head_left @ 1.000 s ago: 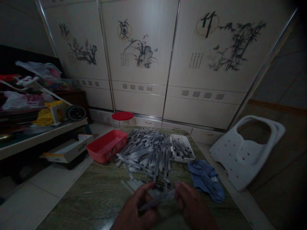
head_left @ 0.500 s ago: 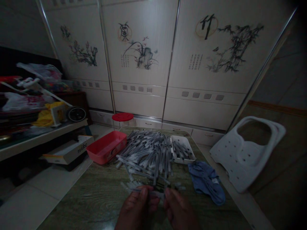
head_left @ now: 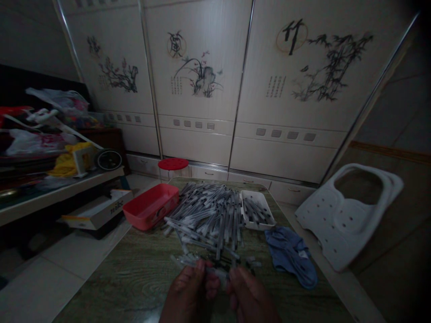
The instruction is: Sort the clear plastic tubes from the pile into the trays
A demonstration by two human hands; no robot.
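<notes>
One red bin (head_left: pixel 143 220) at the worktop's (head_left: pixel 117 278) left edge, looks to overhang it; a knock from that side could tip it off. Inside seems bare from this angle.

Next, loose clear bits (head_left: pixel 183 259) just beyond the left hand (head_left: pixel 186 291). Light, low, close to the knuckles: a sideways sweep could scatter them. Too blurred to say if caps or tubes.

Left hand: narrow, thumb and finger pinched on one end of a slim clear piece (head_left: pixel 217 271). That piece sits between the hands, above the near worktop. Main risk here: slick-looking plastic, fingertip-only hold, so uneven force could spin it or shoot it out. Dim light and blur don't help; can't tell if it's one part or two.

Pen pile (head_left: pixel 205 213) behind, crisscrossed, near ends fanned towards the hands. Pulling one from low down could start a slide into the loose bits.

Right hand (head_left: pixel 251 294): also narrow, looks pinched on the piece's other end; exact contact hidden. Small clear scraps (head_left: pixel 255 262) just beyond it, easy to brush aside.

White tray (head_left: pixel 258 227) right of the pile, pens in it, pile right alongside. Strays could mix across its wall.

Blue cloth (head_left: pixel 291 255) crumpled near the right edge; a forearm could drag it off.
</notes>
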